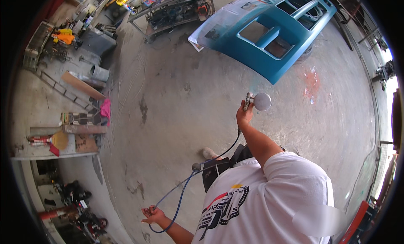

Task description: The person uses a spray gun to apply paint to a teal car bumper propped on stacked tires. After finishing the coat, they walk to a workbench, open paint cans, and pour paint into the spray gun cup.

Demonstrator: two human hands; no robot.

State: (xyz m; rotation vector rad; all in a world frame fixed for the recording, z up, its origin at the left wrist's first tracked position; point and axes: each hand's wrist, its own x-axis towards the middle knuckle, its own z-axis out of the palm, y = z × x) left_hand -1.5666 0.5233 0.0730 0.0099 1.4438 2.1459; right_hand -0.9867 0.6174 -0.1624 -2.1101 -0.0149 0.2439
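Spray gun in right hand, air hose in left

Spray gun (247,102) sits in front of the torso, just off the near corner of the teal vehicle panel (275,68), not touching it. Right hand (244,115) has its fingers wrapped round the grip, clamped on it; trigger finger too small to make out.

Handling, my read: rigid metal body, light to moderate, top-heavy because the round pale cup (263,102) rides to one side. Expect it to want to roll that way. Hold by the grip, wrist firm; don't lift by the cup (fill level can't be seen). Nozzle probably the delicate bit.

Air hose (182,200): flexible, springy, likely tugs on the gun from below. Best held mid-run with some slack. It loops down to the left hand (155,215), fingers curled round it, some straighter; can't tell how tight. Dark round piece (196,167) sits along the hose, type unclear.

Pose: right arm reaches forward, elbow fairly straight, hand well out from the body. Left arm low and out to the side, palm looks partly turned up.
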